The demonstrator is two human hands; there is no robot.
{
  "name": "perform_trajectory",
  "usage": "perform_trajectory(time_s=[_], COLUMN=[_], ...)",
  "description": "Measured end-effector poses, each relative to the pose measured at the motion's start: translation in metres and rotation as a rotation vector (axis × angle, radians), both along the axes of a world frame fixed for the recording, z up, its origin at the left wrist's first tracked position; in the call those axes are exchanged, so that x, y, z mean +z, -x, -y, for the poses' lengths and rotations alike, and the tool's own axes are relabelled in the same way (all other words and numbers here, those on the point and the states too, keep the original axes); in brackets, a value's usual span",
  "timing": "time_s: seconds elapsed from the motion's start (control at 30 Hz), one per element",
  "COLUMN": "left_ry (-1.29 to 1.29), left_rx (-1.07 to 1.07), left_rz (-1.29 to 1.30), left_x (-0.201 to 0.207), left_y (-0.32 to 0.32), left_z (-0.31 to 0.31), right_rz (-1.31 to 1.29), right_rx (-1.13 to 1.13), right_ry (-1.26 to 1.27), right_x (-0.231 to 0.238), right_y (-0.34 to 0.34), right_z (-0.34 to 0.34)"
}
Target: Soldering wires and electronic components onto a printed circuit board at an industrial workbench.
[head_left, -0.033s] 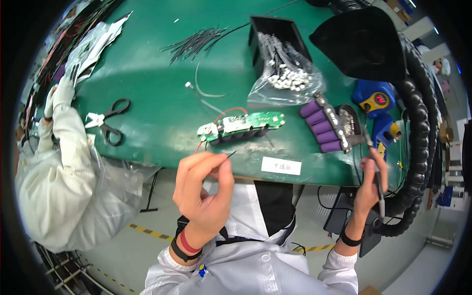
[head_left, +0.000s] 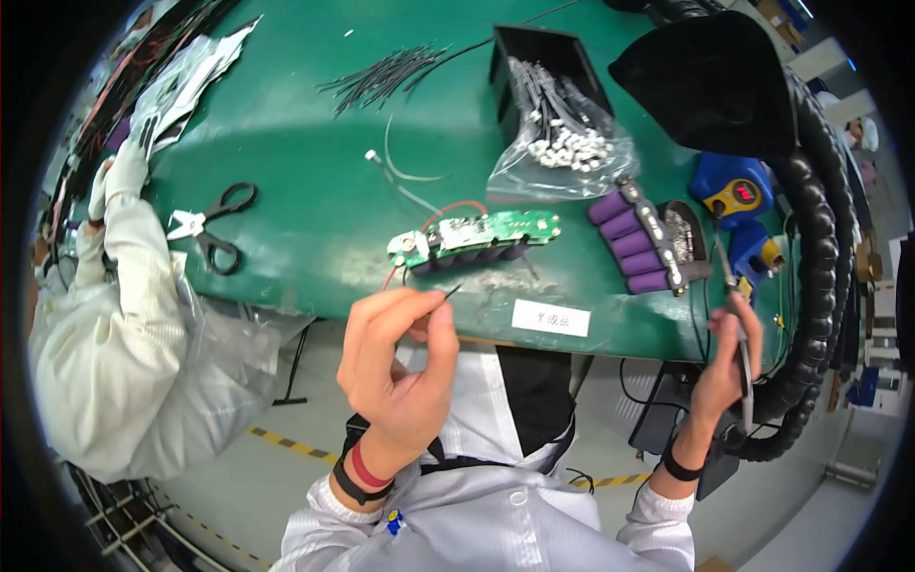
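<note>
My left hand (head_left: 396,353) is closed in a pinch on a short thin black wire (head_left: 454,291), just in front of a battery pack with a green circuit board (head_left: 477,232). A red wire loops over that board, and a clear lead with a white connector (head_left: 371,155) runs out behind it. My right hand (head_left: 732,357) grips a slim grey tool that looks like a soldering iron (head_left: 746,381), its thin end pointing away from me, beside the blue soldering station (head_left: 732,188). Left of that tool lies a pack of purple cells (head_left: 633,243).
Black-handled scissors (head_left: 217,227) lie left on the green table (head_left: 295,210). Black wires (head_left: 386,74) and a black bin (head_left: 553,52) with bagged white connectors are at the back. A black hood (head_left: 710,81) with a ribbed hose stands right. A gloved co-worker (head_left: 133,343) sits left.
The picture has shifted slightly. My right hand and its tool have moved a little to the right; my left hand keeps its pinch on the wire.
</note>
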State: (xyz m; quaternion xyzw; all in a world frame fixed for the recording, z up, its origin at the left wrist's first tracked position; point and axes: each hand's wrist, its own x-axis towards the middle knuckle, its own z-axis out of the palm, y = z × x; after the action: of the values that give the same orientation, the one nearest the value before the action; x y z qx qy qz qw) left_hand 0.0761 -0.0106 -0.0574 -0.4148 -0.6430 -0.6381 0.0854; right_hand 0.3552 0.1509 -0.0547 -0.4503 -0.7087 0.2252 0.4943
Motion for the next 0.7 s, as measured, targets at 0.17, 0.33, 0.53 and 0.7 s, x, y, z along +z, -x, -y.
perform_trajectory(time_s=[0.17,0.33,0.53,0.7], left_ry=[-0.006,-0.005,0.005,-0.029], left_rx=[0.035,0.099,0.076,0.045], left_rz=[0.176,0.066,0.054,0.065], left_x=[-0.002,-0.015,-0.026,-0.025], left_y=[-0.006,-0.002,-0.004,0.000], left_z=[0.002,0.000,-0.001,-0.002], right_rz=[-0.011,0.168,0.219,0.242], right_rx=[0.268,0.566,0.797,0.882], right_ry=[-0.307,-0.417,-0.476,-0.437], right_x=[0.025,0.056,0.038,0.027], right_y=[0.013,0.086,0.159,0.177], right_z=[0.018,0.032,0.010,-0.002])
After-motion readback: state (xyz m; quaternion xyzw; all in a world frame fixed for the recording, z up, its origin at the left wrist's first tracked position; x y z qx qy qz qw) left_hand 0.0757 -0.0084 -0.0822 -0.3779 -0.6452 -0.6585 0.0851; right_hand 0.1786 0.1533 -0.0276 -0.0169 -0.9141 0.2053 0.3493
